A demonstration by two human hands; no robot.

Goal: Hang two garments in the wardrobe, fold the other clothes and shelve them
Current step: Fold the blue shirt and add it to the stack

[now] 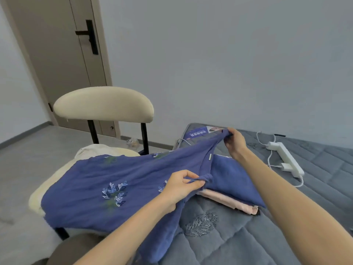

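Note:
A blue garment with embroidered leaf sprigs is stretched between the chair and the bed. My left hand pinches a bunched edge of it near the middle. Farther back, my right hand grips another edge and holds it lifted. Under the garment's right side a folded blue piece lies on a folded pink garment, both on the grey quilted bed. A cream garment lies under the blue one on the chair seat.
A chair with a cream backrest and black legs stands left of the bed. A white power strip with its cable lies on the bed at right. A closed door is at back left, with grey floor in front of it.

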